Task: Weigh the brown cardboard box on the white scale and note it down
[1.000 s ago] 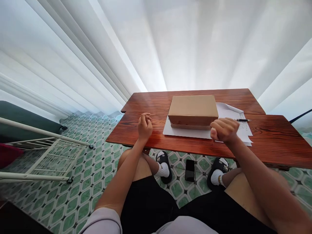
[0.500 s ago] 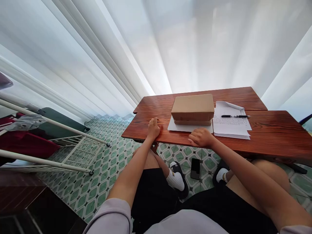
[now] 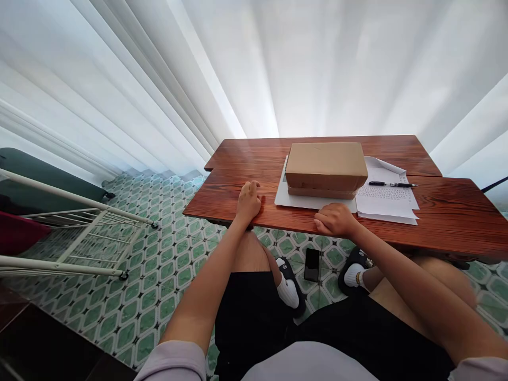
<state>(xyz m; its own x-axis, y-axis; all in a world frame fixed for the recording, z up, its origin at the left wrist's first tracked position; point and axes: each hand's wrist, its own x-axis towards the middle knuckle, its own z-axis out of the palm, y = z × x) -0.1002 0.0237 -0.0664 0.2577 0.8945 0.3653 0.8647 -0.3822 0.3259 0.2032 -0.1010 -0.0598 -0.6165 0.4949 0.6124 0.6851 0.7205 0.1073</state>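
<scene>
My left hand point(image 3: 248, 202) rests on the wooden table point(image 3: 222, 197) near its front edge, fingers loosely curled, with nothing visible in them. To its right, a brown cardboard box point(image 3: 326, 165) sits on a flat white board or sheet point(image 3: 281, 193). My right hand point(image 3: 335, 219) lies at the table's front edge, just below the box and against the white sheet's near side. Its fingers are folded in, and I see nothing held. Right of the box are papers point(image 3: 387, 205) with writing, the top one curled at the back. A black pen point(image 3: 392, 184) lies across them.
A phone point(image 3: 311, 264) lies on the green tiled floor point(image 3: 174, 275) between my feet. On the left stands a white wheeled rack point(image 3: 85, 233) with dark red cloth point(image 3: 19, 233) on it. White curtains point(image 3: 254, 69) hang behind the table.
The view has tilted and shifted slightly, so the rack sits further left and the box looks nearer. Both hands stay resting on the table.
</scene>
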